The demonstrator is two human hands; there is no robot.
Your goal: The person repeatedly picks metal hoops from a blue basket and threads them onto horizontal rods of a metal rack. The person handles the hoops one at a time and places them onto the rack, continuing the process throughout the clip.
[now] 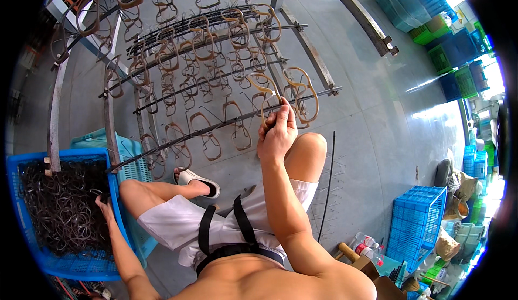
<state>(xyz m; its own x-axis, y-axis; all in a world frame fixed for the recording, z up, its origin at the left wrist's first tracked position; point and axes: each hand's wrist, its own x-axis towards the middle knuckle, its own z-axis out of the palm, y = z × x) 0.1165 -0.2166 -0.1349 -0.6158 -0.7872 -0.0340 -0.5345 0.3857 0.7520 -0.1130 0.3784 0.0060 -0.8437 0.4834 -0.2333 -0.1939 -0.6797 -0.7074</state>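
Raised in front of me, my right hand (278,130) pinches a tan eyeglass frame (263,88) beside the right end of a dark hanging rod (216,125). Another tan eyeglass frame (302,96) hangs on that rod, just right of my fingers. At the left, my left hand (106,209) reaches over the inner right side of a blue plastic crate (81,272). Its visible fingers are spread against a heap of dark eyeglass frames (62,208); some fingertips are hard to make out.
A metal rack with several rods of hanging frames (199,38) fills the space ahead. A pale teal crate (141,157) stands beside the blue one. A thin black rod (327,186) lies on the floor at right, near plastic bottles (368,249) and a blue basket (415,222).
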